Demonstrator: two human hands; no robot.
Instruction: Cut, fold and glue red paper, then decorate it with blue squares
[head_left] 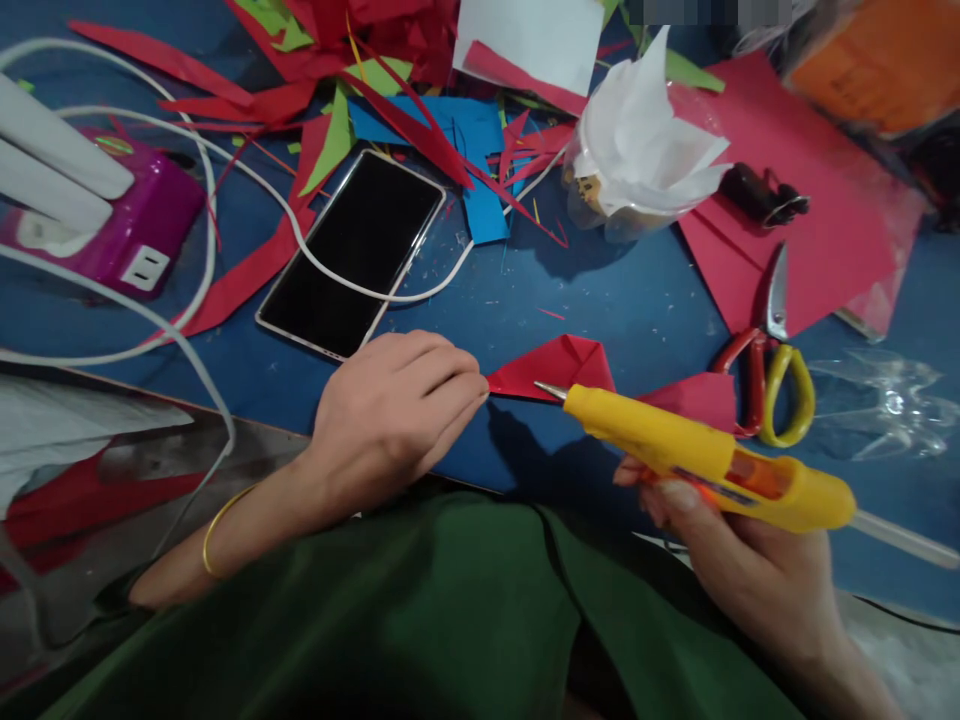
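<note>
My left hand [401, 400] is closed, its fingertips pinching the narrow left end of a folded red paper piece [559, 362] at the table's near edge. In my right hand [739, 555] is a yellow hot glue gun [675, 440], with my fingers around its handle. A clear glue stick [904, 538] sticks out of its back end. The metal nozzle points left, over the folded paper; whether it touches the paper I cannot tell. Partly behind the gun lies a second red paper piece [694, 400], beside scissors [772, 370] with red and yellow handles.
A phone [360, 250] lies left of centre with a white cable across it. Red, green and blue paper scraps [420, 130] cover the back. A plastic cup [630, 160] holds white paper. A purple power socket block [142, 220] stands left; red sheets [817, 190] and clear plastic [892, 405] lie right.
</note>
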